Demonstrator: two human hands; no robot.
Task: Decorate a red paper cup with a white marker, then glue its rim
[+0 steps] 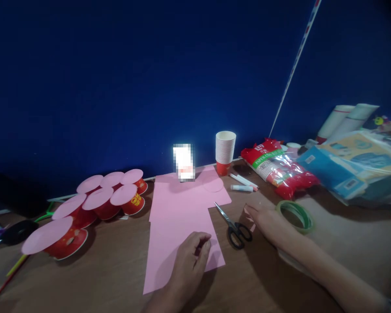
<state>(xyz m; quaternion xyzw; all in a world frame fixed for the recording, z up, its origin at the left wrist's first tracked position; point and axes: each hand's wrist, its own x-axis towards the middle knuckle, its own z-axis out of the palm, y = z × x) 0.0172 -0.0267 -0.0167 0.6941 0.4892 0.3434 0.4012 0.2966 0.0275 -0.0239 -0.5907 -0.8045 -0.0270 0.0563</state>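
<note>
My left hand [192, 256] hovers or rests over the lower pink paper sheet [179, 230], its fingers curled and thumb near the index tip; nothing shows in it. To the right, my right hand [263, 219] is closed on small pink paper scraps [250, 214], partly hidden by its fingers. Black-handled scissors [236, 230] lie between the hands, blades toward the paper. Another pink sheet [172, 191] lies farther back, with a pink paper circle [213, 182] on its right side.
Several red paper cups [107, 210] topped with pink discs stand left. A paper cup stack [225, 150], marker pens [243, 188], a red cup package [276, 167] and blurred phone-like bright object [183, 161] are behind. Green tape [295, 216] lies beside my right forearm; plastic-wrapped packs [355, 161] sit far right.
</note>
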